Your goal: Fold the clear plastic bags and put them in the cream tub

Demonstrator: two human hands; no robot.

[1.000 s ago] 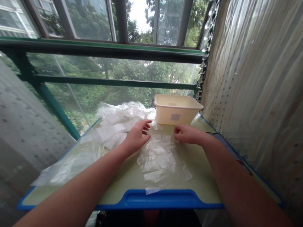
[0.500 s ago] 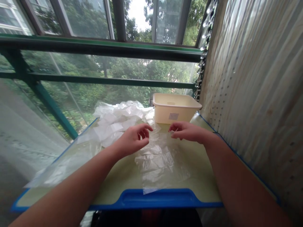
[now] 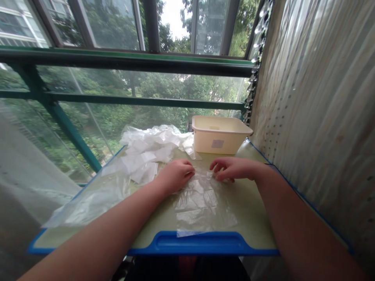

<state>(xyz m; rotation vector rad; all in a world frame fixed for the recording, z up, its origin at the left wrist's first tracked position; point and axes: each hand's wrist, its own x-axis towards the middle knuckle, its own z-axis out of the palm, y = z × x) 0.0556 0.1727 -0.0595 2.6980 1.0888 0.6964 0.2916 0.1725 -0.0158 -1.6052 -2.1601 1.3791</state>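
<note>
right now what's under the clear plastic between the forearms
The pale green tabletop shows through the clear plastic, whose near left corner overlaps the blue rim. Whitish creases and glare hide parts of what's beneath.

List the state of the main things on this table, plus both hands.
Plastic bag: spread out, wrinkled
Pile of plastic: crumpled, heaped loosely
Tub: upright, uncovered
Left hand: fingers bent, close together
Right hand: part open, fingers loosely curled
</note>
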